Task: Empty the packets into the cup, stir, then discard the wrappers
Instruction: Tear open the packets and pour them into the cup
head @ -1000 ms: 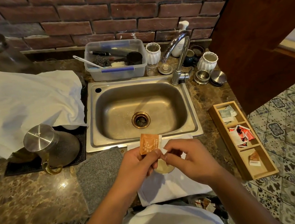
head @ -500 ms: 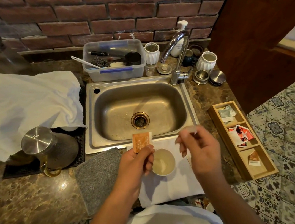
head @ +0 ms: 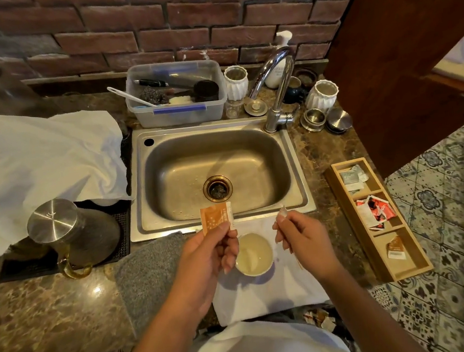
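Your left hand (head: 205, 255) pinches a flat orange foil packet (head: 216, 216) upright by its lower edge. Your right hand (head: 302, 238) nips a thin torn strip (head: 283, 213). Between them, a small round white cup (head: 253, 253) of pale liquid sits on a white cloth (head: 269, 297), on the mottled brown stone desk (head: 52, 315).

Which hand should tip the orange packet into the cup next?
Left. The left hand already pinches the orange packet, just beside the cup. The right hand holds only the torn strip.
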### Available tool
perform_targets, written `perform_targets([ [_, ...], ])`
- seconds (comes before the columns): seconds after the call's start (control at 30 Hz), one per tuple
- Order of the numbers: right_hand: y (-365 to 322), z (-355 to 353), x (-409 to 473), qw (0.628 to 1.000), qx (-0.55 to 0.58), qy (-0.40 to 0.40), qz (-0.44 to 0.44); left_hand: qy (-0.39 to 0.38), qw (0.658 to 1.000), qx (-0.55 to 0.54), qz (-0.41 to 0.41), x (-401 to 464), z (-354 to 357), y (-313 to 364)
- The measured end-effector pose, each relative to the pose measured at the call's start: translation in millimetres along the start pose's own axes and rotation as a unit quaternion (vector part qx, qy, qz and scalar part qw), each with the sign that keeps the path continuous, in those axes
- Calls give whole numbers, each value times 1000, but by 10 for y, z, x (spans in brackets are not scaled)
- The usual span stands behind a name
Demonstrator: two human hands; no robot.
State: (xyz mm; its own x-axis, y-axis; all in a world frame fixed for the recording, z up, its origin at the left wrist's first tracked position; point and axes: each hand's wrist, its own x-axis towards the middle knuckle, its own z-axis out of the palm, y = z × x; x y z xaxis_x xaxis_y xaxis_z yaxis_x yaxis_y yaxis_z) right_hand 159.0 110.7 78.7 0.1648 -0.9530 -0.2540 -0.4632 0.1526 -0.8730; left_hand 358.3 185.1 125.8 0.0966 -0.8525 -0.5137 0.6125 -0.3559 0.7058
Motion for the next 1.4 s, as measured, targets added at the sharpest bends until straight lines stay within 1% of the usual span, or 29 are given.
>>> perform_targets([
  [0.07, 234, -37, 28, 999, -31, 24, 37, -1, 1000, -2, -6, -3, 5, -29],
  [0.13, 456, -98, 49, 994, -37, 45, 95, -1, 1000, 3, -6, -5, 3, -48],
  [0.27, 892, -227, 83, 975, -67, 73, 201, -4, 1000, 9, -3, -3, -24, -50],
  [0.5, 1299, -296, 64, 949, -97, 84, 288, -3, 1000, 18, -3, 4, -50, -43],
  [0.83, 1566, -314, 66, 935, -134, 64, 321, -1, 1000, 23, -3, -45, -60, -83],
  [1.07, 1623, -298, 123, 937, -133, 60, 318, 3, 1000, 28, -5, -35, -76, -97],
  [1.4, 1628, -284, 171, 935, -185, 42, 300, 5, 999, 34, -4, 6, -55, -76],
])
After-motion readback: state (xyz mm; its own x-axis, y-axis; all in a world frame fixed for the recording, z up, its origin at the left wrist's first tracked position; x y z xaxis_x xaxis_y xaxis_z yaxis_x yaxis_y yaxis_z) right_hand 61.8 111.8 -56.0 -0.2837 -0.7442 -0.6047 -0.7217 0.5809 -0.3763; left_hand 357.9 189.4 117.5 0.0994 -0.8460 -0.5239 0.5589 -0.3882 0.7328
